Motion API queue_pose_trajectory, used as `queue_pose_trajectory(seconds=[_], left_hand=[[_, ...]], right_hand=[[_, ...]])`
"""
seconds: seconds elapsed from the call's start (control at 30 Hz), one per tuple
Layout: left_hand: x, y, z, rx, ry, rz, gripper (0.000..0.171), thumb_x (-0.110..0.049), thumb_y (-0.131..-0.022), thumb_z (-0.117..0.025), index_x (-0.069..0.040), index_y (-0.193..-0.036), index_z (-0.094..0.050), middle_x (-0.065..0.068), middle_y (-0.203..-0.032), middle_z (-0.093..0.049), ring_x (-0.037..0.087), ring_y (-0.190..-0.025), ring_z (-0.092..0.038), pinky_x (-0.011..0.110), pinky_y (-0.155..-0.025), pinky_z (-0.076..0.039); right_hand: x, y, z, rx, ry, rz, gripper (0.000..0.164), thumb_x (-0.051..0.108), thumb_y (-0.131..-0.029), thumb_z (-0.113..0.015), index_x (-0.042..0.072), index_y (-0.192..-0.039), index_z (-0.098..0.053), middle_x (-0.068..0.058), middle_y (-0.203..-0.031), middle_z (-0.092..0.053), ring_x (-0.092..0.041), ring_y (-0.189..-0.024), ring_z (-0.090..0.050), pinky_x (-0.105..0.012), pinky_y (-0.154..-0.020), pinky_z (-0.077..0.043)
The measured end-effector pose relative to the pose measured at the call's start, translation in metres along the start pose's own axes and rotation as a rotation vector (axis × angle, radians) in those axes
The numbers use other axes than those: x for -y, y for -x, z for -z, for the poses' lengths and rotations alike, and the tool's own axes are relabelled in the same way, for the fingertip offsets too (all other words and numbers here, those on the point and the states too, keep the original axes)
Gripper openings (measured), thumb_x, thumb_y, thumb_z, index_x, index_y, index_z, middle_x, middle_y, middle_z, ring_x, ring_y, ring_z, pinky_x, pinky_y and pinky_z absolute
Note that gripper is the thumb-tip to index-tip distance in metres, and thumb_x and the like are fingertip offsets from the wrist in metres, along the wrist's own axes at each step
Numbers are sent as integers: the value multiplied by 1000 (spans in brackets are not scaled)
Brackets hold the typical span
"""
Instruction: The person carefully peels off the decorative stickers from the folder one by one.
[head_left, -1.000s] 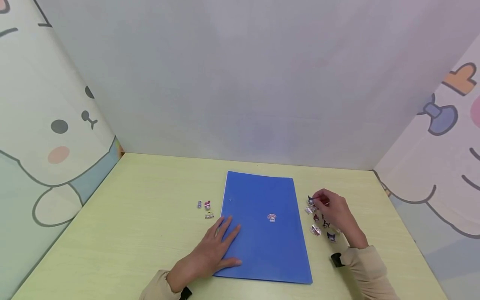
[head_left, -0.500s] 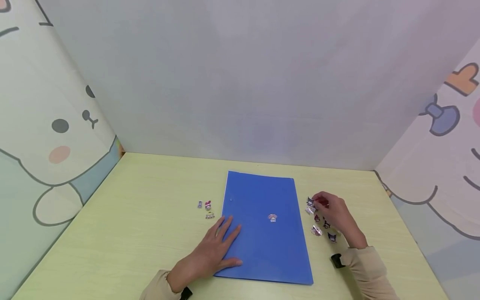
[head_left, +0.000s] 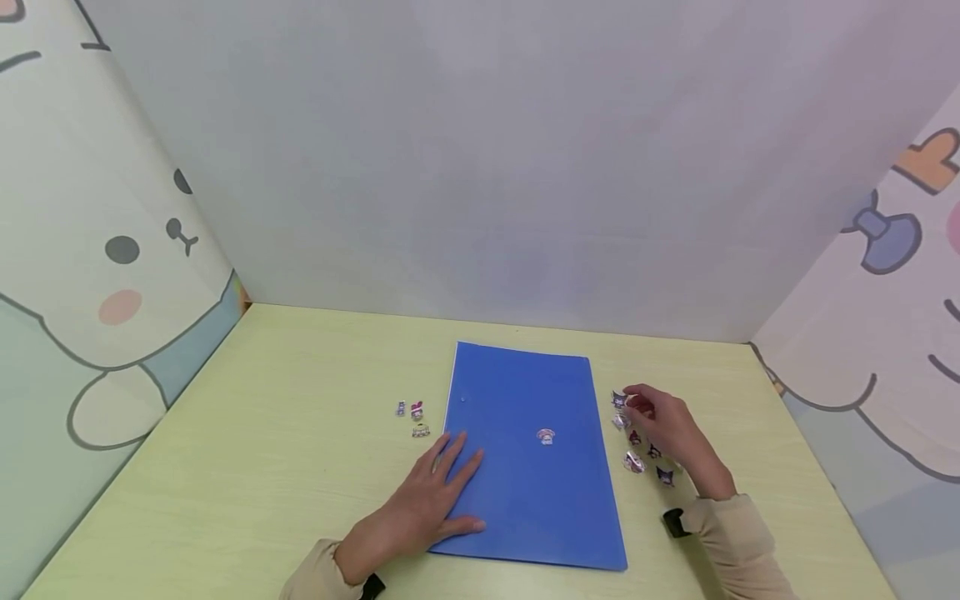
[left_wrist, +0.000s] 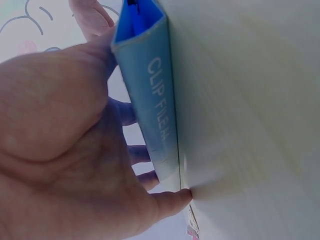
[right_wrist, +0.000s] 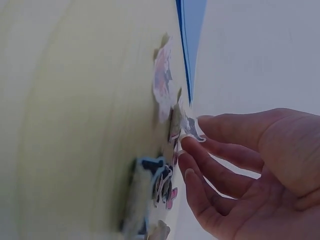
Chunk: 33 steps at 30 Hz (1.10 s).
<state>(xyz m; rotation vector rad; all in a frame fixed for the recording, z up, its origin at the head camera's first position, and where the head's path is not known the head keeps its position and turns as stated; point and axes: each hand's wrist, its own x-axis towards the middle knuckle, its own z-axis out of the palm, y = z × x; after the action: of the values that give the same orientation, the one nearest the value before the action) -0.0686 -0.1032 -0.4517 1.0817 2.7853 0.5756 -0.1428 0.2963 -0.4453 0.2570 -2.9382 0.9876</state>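
A blue clip file lies closed on the table, with one small pink-and-white sticker on its cover. My left hand rests flat over its left edge, fingers spread; the left wrist view shows the lettered spine beside the palm. To the right of the file, my right hand pinches a dark-and-white cartoon sticker between thumb and fingertips. That sticker shows between the fingertips in the right wrist view. Several other stickers lie under and beside this hand, some hidden by it.
Left of the file lie three small stickers, among them a pink one. The pale yellow wooden table meets a plain light backdrop behind, and cartoon-printed panels stand on both sides.
The pinched sticker has shifted slightly left, toward the file, and shows more of itself beyond the right fingertips. The left hand stays in place on the file.
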Motion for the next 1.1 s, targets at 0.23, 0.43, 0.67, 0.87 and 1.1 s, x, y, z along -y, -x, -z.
queue_pose_trajectory(seconds=[0.23, 0.43, 0.67, 0.87, 1.1], left_hand=[[-2, -1, 3, 28, 24, 20, 81, -55, -99, -60, -2, -156, -40, 29, -161, -29, 52, -148, -25, 64, -112, -32], [-4, -2, 4, 40, -15, 22, 81, -55, -99, -60, -2, -157, -40, 28, -161, -30, 51, -148, -26, 62, -112, -33], [-3, -1, 4, 44, -13, 26, 81, -56, -99, -59, -3, -157, -40, 28, -161, -29, 51, -148, -26, 63, -113, -33], [-3, -1, 4, 44, -20, 28, 81, -57, -99, -59, -3, -157, -40, 28, -162, -29, 50, -148, -26, 63, -113, -33], [0, -1, 1, 19, -31, 10, 81, -58, -99, -58, -3, -156, -41, 28, -161, -30, 51, -147, -28, 63, -112, -34]], right_hand=[[0, 0, 0, 6, 15, 13, 31, 2, -97, -67, -11, -125, -63, -14, -100, -70, -27, -88, -68, -40, -74, -55], [0, 1, 0, 12, 32, 43, 32, 1, -96, -68, -13, -124, -63, -16, -100, -69, -31, -89, -68, -45, -77, -56], [2, 1, 1, 22, 20, 47, 30, 2, -97, -67, -11, -124, -64, -16, -102, -69, -31, -90, -68, -47, -77, -56], [6, 1, 0, 16, 12, 69, 26, 2, -97, -67, -9, -121, -65, -16, -102, -69, -34, -92, -68, -49, -79, -57], [11, 0, -4, 14, -14, 101, 23, 3, -97, -68, -7, -118, -67, -12, -100, -69, -31, -91, -68, -43, -76, -57]])
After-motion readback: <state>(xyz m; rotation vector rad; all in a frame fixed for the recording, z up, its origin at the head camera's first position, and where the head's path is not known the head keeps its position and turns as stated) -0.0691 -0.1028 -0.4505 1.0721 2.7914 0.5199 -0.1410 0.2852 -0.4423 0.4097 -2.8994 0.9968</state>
